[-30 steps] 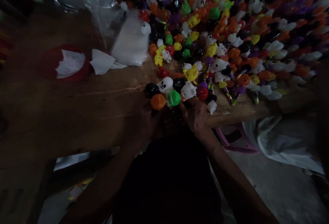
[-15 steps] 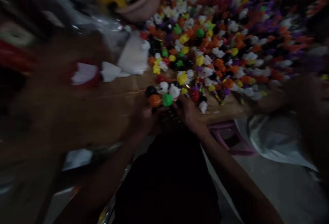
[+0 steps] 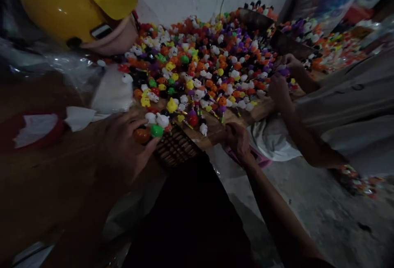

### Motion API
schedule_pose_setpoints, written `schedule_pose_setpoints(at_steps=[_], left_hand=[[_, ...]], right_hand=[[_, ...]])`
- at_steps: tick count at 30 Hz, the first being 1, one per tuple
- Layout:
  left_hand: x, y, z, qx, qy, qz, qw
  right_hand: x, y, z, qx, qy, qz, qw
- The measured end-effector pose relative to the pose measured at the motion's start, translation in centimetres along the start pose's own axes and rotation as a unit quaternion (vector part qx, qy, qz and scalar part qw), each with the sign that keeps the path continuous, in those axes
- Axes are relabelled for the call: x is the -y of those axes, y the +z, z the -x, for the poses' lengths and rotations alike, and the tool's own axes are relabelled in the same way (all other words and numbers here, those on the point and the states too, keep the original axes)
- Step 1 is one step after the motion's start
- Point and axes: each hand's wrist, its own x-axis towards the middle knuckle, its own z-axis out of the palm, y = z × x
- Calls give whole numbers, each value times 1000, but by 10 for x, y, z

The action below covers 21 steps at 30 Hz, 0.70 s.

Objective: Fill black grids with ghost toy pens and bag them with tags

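My left hand [image 3: 121,143] curves around a cluster of small plastic toy heads [image 3: 156,131], white, green and orange, with thumb and forefinger on either side of it. The cluster lies at the far left end of a black slatted basket [image 3: 177,147], which rests at the table's front edge against my dark clothing. My right hand [image 3: 240,140] is off the basket, to its right by the table edge, fingers curled in; whatever they hold is hidden. Between the hands, several toy-headed sticks with striped stems [image 3: 193,118] lie on the wood.
A large heap of colourful toy heads [image 3: 200,62] covers the table's back. A yellow and pink container [image 3: 113,36] stands back left, near a clear bag [image 3: 113,89] and a red dish [image 3: 58,130]. At right, a co-worker's hands [image 3: 281,83] work at the heap. A pink stool [image 3: 261,159] stands below.
The view has swung right. My right hand has left the basket and moved right to the table edge. My left hand has shifted from the basket's side onto the toy heads.
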Motion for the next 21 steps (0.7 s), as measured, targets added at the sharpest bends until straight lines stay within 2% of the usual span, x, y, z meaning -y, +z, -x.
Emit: schedule_pose_setpoints(at_steps=[2,4,7,10,14,17,21], left_hand=[[-8,11,-24,12,84,-42,996],[-8,22,-40,41,111,-64,991],[1,25,-49,107,86,-55,989],[3,20,-49,129,75,-55,987],[1,17,-46,125,113,-63,984],[3,16,-44,145,136,-79,977],[6,20,-42,149,138,-108,973]], right_hand=[[3,5,-7,-25,-2,13,1000],[19,13,-7,-11,-35,-6,999],[59,31,5,75,-122,-66,988],[105,55,16,181,-188,-66,963],[148,87,16,262,-157,8,952],[154,103,8,282,-124,10,951],[139,111,1,295,-145,-18,944]])
